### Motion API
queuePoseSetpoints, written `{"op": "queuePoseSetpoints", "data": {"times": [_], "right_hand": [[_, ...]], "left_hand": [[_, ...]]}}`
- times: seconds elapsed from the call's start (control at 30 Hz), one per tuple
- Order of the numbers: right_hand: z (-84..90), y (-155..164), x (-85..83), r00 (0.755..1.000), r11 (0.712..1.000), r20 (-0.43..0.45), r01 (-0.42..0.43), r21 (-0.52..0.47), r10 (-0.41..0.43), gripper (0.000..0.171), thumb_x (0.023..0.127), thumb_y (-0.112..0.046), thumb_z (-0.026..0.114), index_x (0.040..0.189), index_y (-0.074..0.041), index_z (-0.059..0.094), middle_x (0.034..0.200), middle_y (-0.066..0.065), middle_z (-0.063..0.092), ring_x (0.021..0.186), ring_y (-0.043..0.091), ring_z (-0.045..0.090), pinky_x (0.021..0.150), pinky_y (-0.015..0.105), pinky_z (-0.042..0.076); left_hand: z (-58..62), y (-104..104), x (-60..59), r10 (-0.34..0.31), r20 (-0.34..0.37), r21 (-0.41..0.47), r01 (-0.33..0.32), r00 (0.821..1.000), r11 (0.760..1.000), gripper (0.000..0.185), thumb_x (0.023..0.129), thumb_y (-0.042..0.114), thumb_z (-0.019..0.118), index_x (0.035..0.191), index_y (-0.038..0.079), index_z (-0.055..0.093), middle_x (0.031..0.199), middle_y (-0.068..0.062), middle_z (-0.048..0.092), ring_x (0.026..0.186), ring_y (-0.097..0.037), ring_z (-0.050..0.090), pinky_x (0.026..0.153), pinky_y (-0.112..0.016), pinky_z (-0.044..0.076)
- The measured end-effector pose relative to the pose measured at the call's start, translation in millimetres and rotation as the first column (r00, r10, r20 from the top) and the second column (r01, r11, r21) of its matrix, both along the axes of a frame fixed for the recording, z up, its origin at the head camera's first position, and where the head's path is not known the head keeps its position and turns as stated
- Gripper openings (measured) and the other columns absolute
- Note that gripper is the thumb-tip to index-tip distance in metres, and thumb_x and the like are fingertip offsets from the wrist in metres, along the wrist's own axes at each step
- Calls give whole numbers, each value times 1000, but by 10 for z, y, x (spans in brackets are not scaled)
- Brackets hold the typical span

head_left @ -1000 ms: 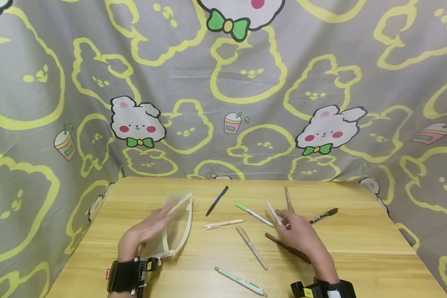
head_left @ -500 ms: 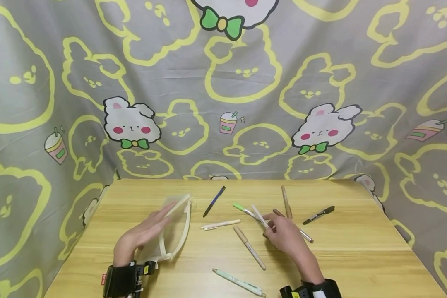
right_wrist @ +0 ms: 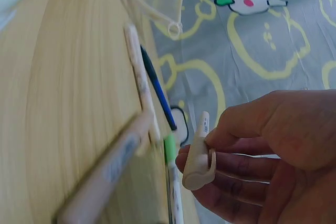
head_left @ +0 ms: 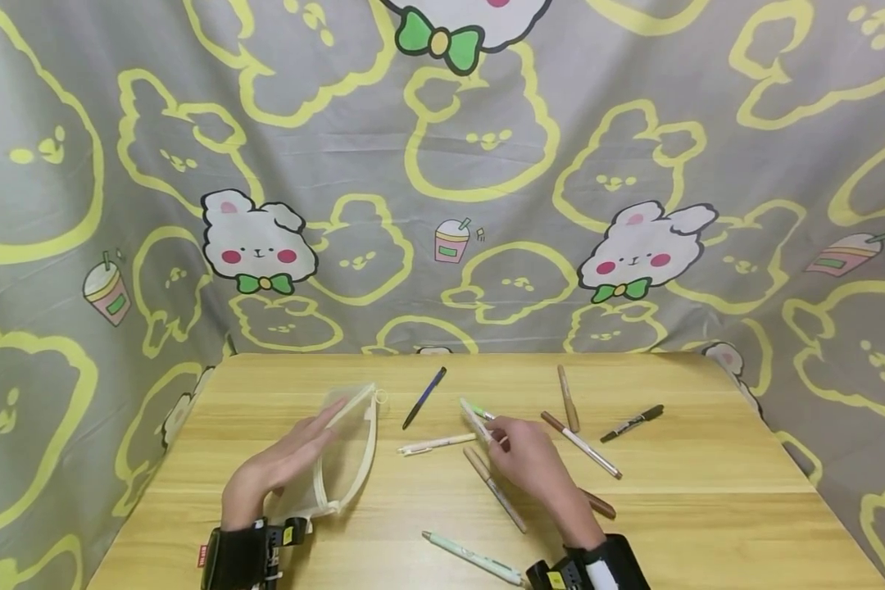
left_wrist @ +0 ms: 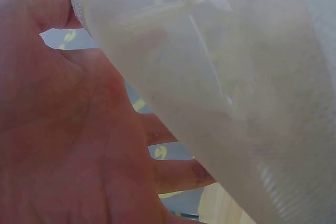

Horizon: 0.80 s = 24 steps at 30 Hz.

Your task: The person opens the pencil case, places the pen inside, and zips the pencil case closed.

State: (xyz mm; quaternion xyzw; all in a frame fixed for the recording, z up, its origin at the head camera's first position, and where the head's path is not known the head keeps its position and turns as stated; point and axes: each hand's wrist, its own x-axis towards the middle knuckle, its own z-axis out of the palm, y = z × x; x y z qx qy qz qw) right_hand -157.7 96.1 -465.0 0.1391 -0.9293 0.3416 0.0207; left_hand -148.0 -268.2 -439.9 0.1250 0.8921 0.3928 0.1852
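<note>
My left hand [head_left: 295, 455] lies with straight fingers against the upper side of a translucent mesh zip pouch [head_left: 350, 463] at the table's left. The left wrist view shows the pouch [left_wrist: 236, 87] spread over my palm [left_wrist: 68, 145]. At mid-table my right hand [head_left: 512, 447] pinches a white clip pen [head_left: 475, 422], its tip pointing up and to the left. In the right wrist view, my thumb and fingers [right_wrist: 236, 150] curl round the cream pen [right_wrist: 197, 161]. Right behind that hand lies a green-capped pen [head_left: 479, 409].
Loose pens lie on the wooden table [head_left: 708, 508]: a blue pen [head_left: 424, 397], a white pen [head_left: 438, 443], a tan pen [head_left: 496, 490], a brown-and-white pen [head_left: 581, 445], another tan pen [head_left: 567, 398], a black marker [head_left: 632, 423], a mint pen [head_left: 475, 559]. A bunny-print cloth [head_left: 442, 205] hangs behind.
My right hand has carried the white pen leftward from the right-hand cluster to the table's middle. The left hand and pouch have stayed put.
</note>
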Motion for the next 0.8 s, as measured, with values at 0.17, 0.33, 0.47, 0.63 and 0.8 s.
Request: {"op": "queuePoseSetpoints", "data": {"times": [0.17, 0.33, 0.47, 0.63, 0.8], "right_hand": [[13, -178, -43, 997, 997, 42, -66, -49, 68, 29, 90, 3, 67, 119, 4, 72, 95, 12, 74, 80, 19, 70, 59, 21, 56], [10, -378, -50, 991, 991, 31, -126, -54, 128, 28, 89, 4, 67, 117, 5, 71, 95, 13, 74, 82, 20, 71, 63, 21, 56], [20, -554, -50, 981, 978, 48, -182, -102, 188, 28, 90, 5, 66, 117, 7, 71, 96, 14, 75, 83, 21, 72, 67, 21, 58], [57, -770, -82, 966, 961, 88, -227, -160, 243, 29, 92, 2, 66, 121, 7, 70, 98, 13, 74, 87, 22, 72, 72, 24, 60], [69, -975, -121, 958, 955, 127, -233, -183, 258, 32, 92, -1, 68, 123, 6, 70, 99, 11, 74, 89, 23, 72, 74, 25, 60]], "left_hand": [[-12, 9, -19, -4, 2, 15, 4, 1000, 1000, 57, 114, 25, 26, 166, 10, 10, 168, -27, 6, 151, -55, 5, 110, -82, 5], [-29, 2, -17, -4, -7, 12, 4, 1000, 1000, 57, 113, 24, 25, 166, 10, 10, 168, -27, 6, 150, -56, 5, 111, -82, 5], [-42, 1, 2, 1, 0, 17, -1, 1000, 1000, 57, 113, 24, 24, 166, 10, 9, 168, -27, 6, 150, -56, 5, 110, -82, 5], [-43, 1, -13, -21, -25, 23, 22, 999, 1000, 57, 113, 24, 25, 165, 8, 10, 168, -28, 6, 150, -57, 5, 109, -83, 5], [-41, -2, -44, -39, -60, 9, 40, 997, 999, 58, 113, 26, 27, 165, 5, 12, 167, -29, 9, 149, -57, 8, 110, -82, 6]]}}
